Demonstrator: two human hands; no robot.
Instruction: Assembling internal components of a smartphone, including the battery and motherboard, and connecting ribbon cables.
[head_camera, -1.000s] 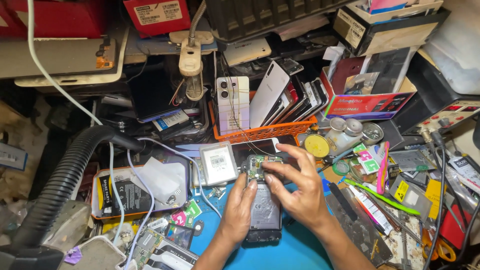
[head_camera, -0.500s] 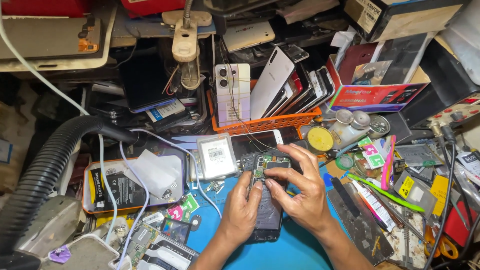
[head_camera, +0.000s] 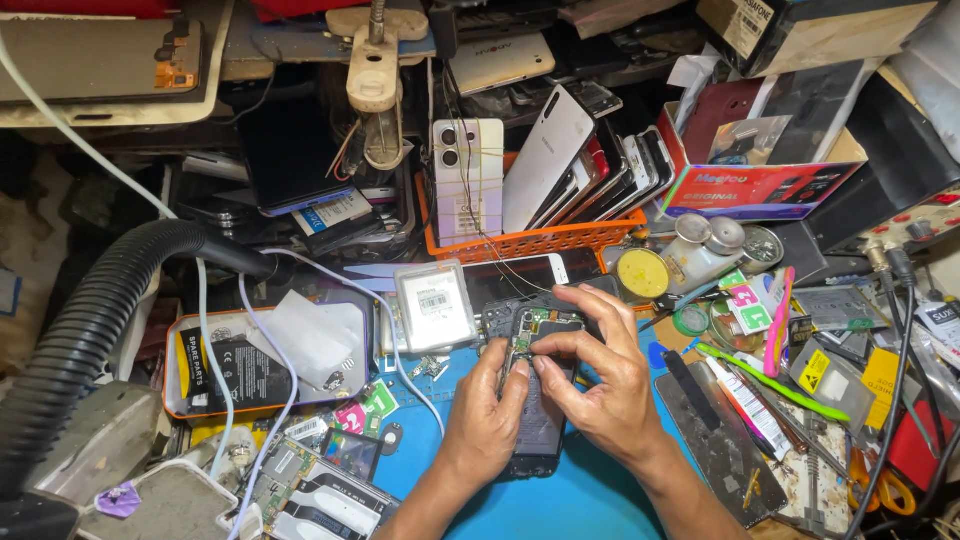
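Both hands on an opened phone at a crowded bench.

The left hand grips the phone along its left edge; the right hand curls over its top, fingertips pinched at the exposed circuit board. The phone lies on a blue mat at six o'clock, an orange basket at twelve, a black hose at nine.

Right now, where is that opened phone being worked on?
In the head view, the opened phone lies low and centre on the blue mat, held between the left hand and right hand.
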